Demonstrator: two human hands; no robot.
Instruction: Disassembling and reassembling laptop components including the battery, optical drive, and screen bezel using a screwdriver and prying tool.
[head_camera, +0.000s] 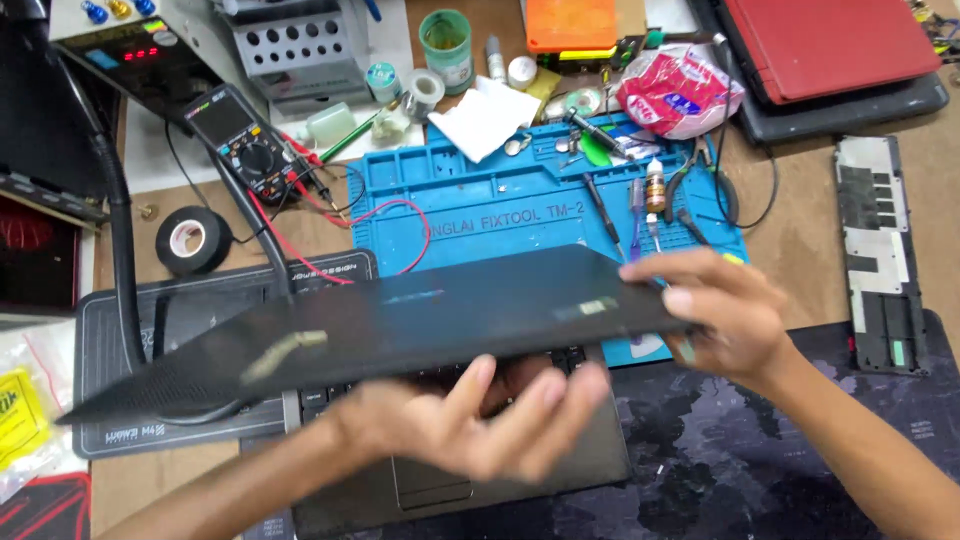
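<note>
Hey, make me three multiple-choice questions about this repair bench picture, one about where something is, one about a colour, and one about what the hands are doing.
1. Where does the roll of black tape lie?
A. left of the blue work mat
B. on the red laptop
C. in the right hand

2. What colour is the flat box at the top, behind the mat?
A. green
B. orange
C. white

3. How is the dark flat panel placed?
A. lying flat on the mat
B. leaning on the multimeter
C. held in the air by both hands

Answers:
1. A, the tape sits on the bare bench to the mat's left.
2. B, its lid is bright orange.
3. C, the left hand is under its near edge and the right hand grips its right end, above an open laptop.
</note>
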